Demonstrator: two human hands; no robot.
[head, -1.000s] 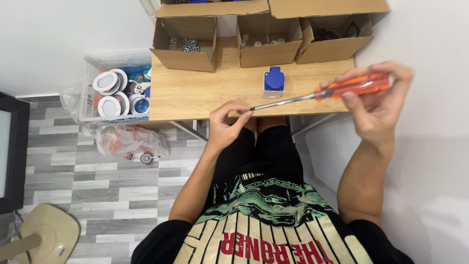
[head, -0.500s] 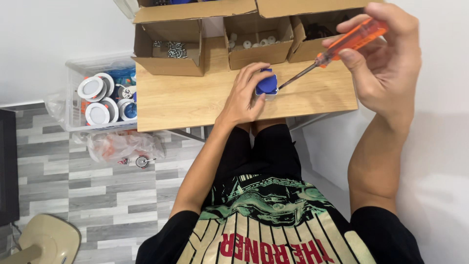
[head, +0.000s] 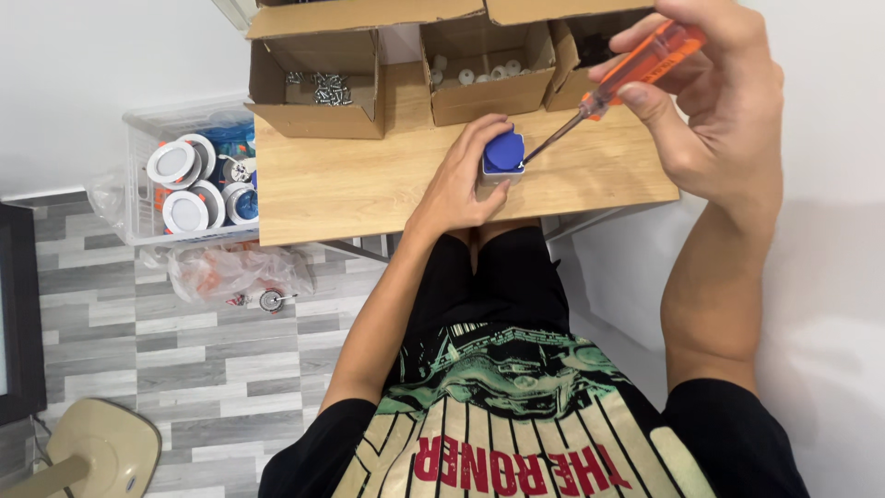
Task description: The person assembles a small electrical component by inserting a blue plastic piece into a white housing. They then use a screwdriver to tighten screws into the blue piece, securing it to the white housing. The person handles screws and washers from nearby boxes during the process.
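At upper centre, the left hand pinches the blue part while the right hand, gripping the screwdriver, likely needs to seat its tip.

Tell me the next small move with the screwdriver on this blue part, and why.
Probably seat the tip and begin turning. The right hand holds the orange-handled screwdriver slanted down, its tip at the right edge of the blue part, which the left hand steadies on the wooden table. Whether the tip sits in a screw cannot be seen.
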